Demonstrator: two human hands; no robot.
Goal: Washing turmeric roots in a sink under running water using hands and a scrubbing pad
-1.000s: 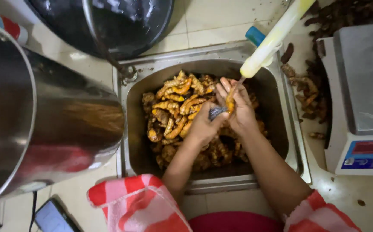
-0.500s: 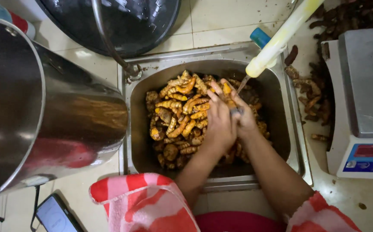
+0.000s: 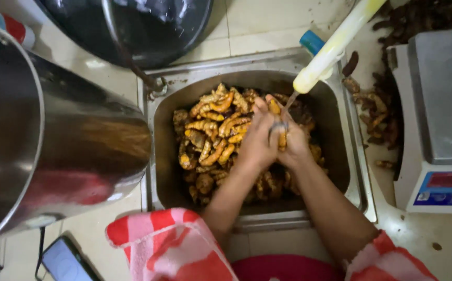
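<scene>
Turmeric roots [image 3: 213,130] filled the steel sink [image 3: 163,171]; both hands, left [image 3: 257,140] and right [image 3: 291,143], closed around one root [image 3: 282,136] under the tap [image 3: 330,52]. Rubbing beneath the stream would clean it best.

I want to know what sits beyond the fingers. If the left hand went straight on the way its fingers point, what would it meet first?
Probably the heaped yellow roots at the back of the sink: the left hand points up-frame over them, then the sink's back wall. Depth is unclear.
</scene>
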